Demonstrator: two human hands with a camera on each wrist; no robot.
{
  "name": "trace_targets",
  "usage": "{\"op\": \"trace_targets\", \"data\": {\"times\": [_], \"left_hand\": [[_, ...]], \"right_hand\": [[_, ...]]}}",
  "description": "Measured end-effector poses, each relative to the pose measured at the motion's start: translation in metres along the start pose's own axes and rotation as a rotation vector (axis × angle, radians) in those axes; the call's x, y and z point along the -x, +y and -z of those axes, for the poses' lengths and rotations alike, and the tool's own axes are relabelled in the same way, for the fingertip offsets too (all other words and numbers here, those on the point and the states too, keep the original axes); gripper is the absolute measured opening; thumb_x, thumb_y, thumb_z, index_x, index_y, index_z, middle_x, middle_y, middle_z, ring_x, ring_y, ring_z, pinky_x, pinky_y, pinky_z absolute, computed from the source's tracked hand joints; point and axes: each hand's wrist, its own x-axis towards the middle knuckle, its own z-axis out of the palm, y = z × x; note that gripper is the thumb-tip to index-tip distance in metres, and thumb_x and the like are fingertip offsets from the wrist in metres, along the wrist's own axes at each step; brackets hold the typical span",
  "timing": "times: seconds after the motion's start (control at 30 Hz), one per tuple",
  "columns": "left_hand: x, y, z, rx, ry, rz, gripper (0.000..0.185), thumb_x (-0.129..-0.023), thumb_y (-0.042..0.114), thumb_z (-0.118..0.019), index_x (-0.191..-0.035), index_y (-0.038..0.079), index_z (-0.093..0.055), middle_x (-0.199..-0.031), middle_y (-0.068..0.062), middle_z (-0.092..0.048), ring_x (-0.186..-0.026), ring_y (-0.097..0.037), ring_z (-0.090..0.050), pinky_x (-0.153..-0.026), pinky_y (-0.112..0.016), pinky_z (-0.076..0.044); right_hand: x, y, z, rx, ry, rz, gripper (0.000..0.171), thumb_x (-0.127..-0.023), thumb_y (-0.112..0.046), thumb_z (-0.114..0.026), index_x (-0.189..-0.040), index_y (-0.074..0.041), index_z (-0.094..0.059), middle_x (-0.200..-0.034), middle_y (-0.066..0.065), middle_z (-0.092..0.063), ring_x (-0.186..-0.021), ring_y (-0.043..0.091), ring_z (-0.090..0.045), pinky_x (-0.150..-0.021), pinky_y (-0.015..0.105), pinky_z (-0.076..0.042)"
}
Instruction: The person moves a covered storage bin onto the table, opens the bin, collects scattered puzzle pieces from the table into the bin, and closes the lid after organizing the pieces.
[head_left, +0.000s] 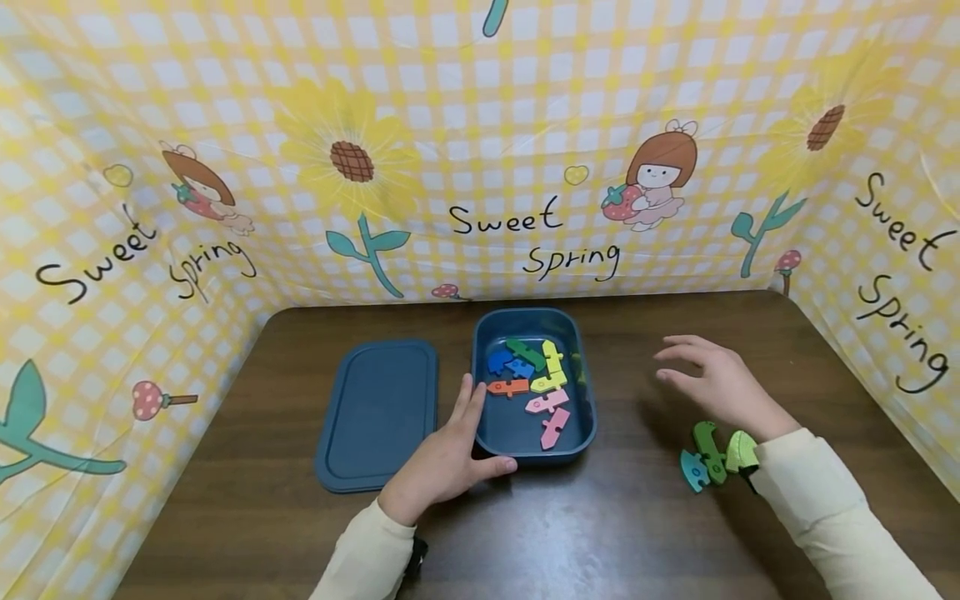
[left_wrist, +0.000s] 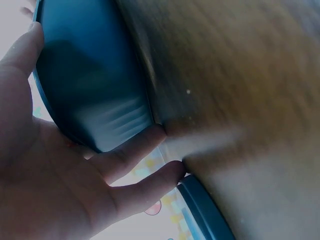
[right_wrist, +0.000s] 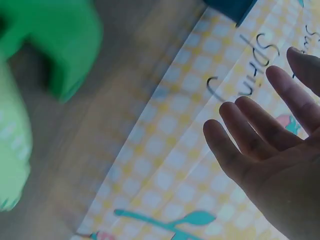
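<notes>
Blue box (head_left: 588, 392): left hand (head_left: 442, 462) rests against its near-left corner, fingers (head_left: 468, 400) straight, thumb along the front wall.
Right hand (head_left: 716, 383): hovers open, fingers spread, holding nothing.
Green pieces (head_left: 712, 454): on the surface beside the right wrist.
Lid (head_left: 378, 412): flat, left of the box.
Box contents: coloured puzzle pieces (head_left: 536, 383).

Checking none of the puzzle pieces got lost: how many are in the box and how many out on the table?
Pieces in the box: 7
Pieces on the table by the right hand: 3
Total: 10
</notes>
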Motion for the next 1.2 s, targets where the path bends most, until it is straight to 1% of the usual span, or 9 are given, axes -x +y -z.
{"op": "trace_targets", "data": {"times": [0.2,0.3,0.37,0.5,0.67,0.77,0.93,1.0,1.2], "left_hand": [[-0.001,0.0,-0.001,0.001,0.002,-0.001,0.114,-0.084,0.067,-0.07,-0.165,0.021,-0.005,-0.169,0.0,0.013,-0.119,-0.041,-0.059,-0.092,-0.055,-0.05],[0.0,-0.001,-0.001,-0.003,0.003,0.004,0.115,-0.083,0.068,-0.07,-0.165,0.021,-0.004,-0.168,0.002,0.014,-0.12,-0.041,-0.059,-0.092,-0.055,-0.05],[0.0,-0.001,-0.001,-0.002,0.006,0.0,0.115,-0.083,0.068,-0.07,-0.165,0.02,-0.005,-0.168,0.001,0.014,-0.12,-0.042,-0.058,-0.093,-0.056,-0.05],[0.0,0.0,-0.001,-0.006,0.008,0.0,0.115,-0.083,0.069,-0.07,-0.165,0.021,-0.005,-0.169,0.0,0.013,-0.122,-0.042,-0.057,-0.094,-0.056,-0.049],[0.0,0.0,-0.001,-0.01,0.004,0.001,0.115,-0.083,0.069,-0.069,-0.165,0.02,-0.005,-0.169,-0.002,0.012,-0.123,-0.042,-0.056,-0.094,-0.056,-0.049],[0.0,0.0,-0.001,-0.008,0.003,0.004,0.115,-0.083,0.068,-0.07,-0.165,0.021,-0.005,-0.169,-0.001,0.013,-0.123,-0.042,-0.056,-0.094,-0.056,-0.049],[-0.001,-0.001,-0.001,-0.004,0.004,0.003,0.115,-0.083,0.068,-0.07,-0.165,0.021,-0.005,-0.168,0.002,0.015,-0.125,-0.043,-0.055,-0.094,-0.056,-0.049],[-0.001,-0.002,-0.001,-0.003,0.005,0.002,0.114,-0.083,0.068,-0.07,-0.165,0.021,-0.005,-0.168,0.002,0.015,-0.124,-0.043,-0.055,-0.093,-0.056,-0.05],[-0.002,-0.001,-0.002,0.008,0.002,0.008,0.114,-0.083,0.067,-0.071,-0.165,0.021,-0.005,-0.168,0.001,0.014,-0.118,-0.042,-0.059,-0.088,-0.054,-0.052]], "right_hand": [[0.02,0.016,0.008,0.036,0.023,0.007,0.03,-0.099,-0.022,-0.069,-0.121,-0.002,-0.071,-0.143,0.024,-0.051,-0.128,0.051,-0.046,-0.092,0.064,-0.043],[0.029,0.021,0.011,0.052,0.015,-0.01,0.029,-0.099,-0.021,-0.068,-0.119,-0.001,-0.071,-0.142,0.025,-0.051,-0.127,0.052,-0.046,-0.091,0.065,-0.043],[0.035,0.025,0.012,0.062,0.008,-0.025,0.027,-0.1,-0.022,-0.068,-0.117,-0.001,-0.072,-0.142,0.026,-0.051,-0.126,0.053,-0.046,-0.091,0.065,-0.042],[0.047,0.031,0.012,0.088,-0.015,-0.059,0.019,-0.099,-0.022,-0.069,-0.108,-0.006,-0.074,-0.141,0.027,-0.051,-0.125,0.054,-0.047,-0.089,0.064,-0.044],[0.063,0.037,0.006,0.127,-0.061,-0.088,0.008,-0.097,-0.021,-0.071,-0.097,-0.014,-0.075,-0.139,0.029,-0.052,-0.121,0.054,-0.05,-0.085,0.061,-0.047],[0.072,0.041,0.001,0.138,-0.086,-0.101,0.004,-0.094,-0.02,-0.074,-0.092,-0.017,-0.074,-0.138,0.031,-0.052,-0.119,0.056,-0.05,-0.086,0.064,-0.045],[0.086,0.045,-0.004,0.176,-0.111,-0.123,0.01,-0.09,-0.019,-0.078,-0.086,-0.022,-0.069,-0.135,0.035,-0.051,-0.119,0.061,-0.046,-0.086,0.07,-0.041],[0.09,0.045,-0.006,0.19,-0.11,-0.127,0.014,-0.088,-0.019,-0.079,-0.085,-0.024,-0.066,-0.135,0.035,-0.051,-0.119,0.061,-0.045,-0.086,0.07,-0.041],[0.101,0.048,-0.013,0.241,-0.09,-0.092,0.026,-0.082,-0.024,-0.085,-0.08,-0.028,-0.059,-0.133,0.035,-0.053,-0.117,0.06,-0.048,-0.082,0.069,-0.043]]}}
